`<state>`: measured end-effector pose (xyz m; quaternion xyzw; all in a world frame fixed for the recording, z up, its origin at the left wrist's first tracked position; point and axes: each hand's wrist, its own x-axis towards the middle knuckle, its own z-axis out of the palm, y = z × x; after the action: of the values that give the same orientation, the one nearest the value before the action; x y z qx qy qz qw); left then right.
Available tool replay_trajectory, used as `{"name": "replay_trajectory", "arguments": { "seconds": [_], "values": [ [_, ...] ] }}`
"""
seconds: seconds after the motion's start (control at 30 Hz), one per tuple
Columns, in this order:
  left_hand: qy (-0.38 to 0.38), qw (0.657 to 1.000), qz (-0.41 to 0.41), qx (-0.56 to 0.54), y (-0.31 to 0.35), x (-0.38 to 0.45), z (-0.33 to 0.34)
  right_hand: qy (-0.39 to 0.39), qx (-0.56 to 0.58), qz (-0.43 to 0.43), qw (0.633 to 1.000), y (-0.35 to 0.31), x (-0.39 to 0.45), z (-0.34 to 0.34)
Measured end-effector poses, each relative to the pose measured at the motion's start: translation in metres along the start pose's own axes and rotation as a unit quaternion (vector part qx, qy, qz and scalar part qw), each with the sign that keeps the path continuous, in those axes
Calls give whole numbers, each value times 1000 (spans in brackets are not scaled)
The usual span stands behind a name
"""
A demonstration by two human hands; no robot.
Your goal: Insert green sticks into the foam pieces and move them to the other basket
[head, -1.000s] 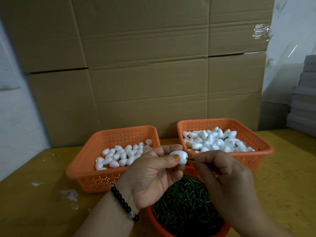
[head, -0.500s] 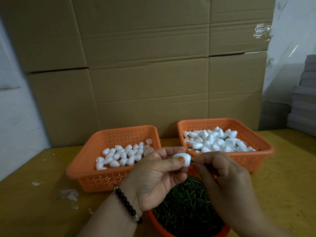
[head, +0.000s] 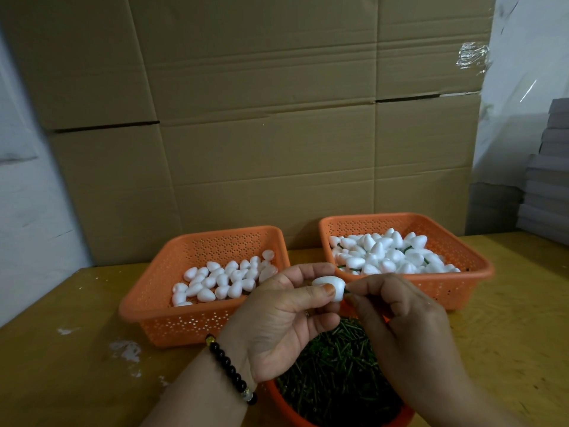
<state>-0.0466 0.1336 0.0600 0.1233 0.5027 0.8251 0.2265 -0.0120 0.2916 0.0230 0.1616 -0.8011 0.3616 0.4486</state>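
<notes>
My left hand (head: 281, 315) pinches a white foam piece (head: 330, 287) between thumb and fingers above the near bowl. My right hand (head: 400, 322) pinches a green stick (head: 347, 291) whose tip is pushed into the foam piece's right end; only a short bit of stick shows. The left orange basket (head: 197, 318) holds several plain foam pieces (head: 221, 280). In the right orange basket (head: 468, 278) lies a heap of foam pieces with green sticks (head: 388, 255). An orange bowl (head: 286, 408) under my hands is full of green sticks (head: 335, 374).
Everything stands on a yellowish wooden table (head: 77, 371) with white paint marks. A wall of cardboard boxes (head: 261, 134) rises right behind the baskets. Grey stacked sheets (head: 548, 180) sit at the far right.
My right hand has pushed the stick further into the foam piece, so less of the stick shows. Both hands have stayed above the bowl.
</notes>
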Motion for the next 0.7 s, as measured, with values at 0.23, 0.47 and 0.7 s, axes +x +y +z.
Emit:
{"name": "replay_trajectory", "arguments": {
  "seconds": [0.23, 0.47, 0.7],
  "values": [
    [5, 1000, -2, 0, -1, 0, 1, 0, 9, 4, 1000, 1, 0, -1],
    [12, 1000, 7, 12, -1, 1, 1, 6, 2, 6, 1000, 2, -1, 1],
    [20, 999, 16, 19, -1, 0, 3, 6, 11, 11, 1000, 2, -1, 2]
  ]
}}
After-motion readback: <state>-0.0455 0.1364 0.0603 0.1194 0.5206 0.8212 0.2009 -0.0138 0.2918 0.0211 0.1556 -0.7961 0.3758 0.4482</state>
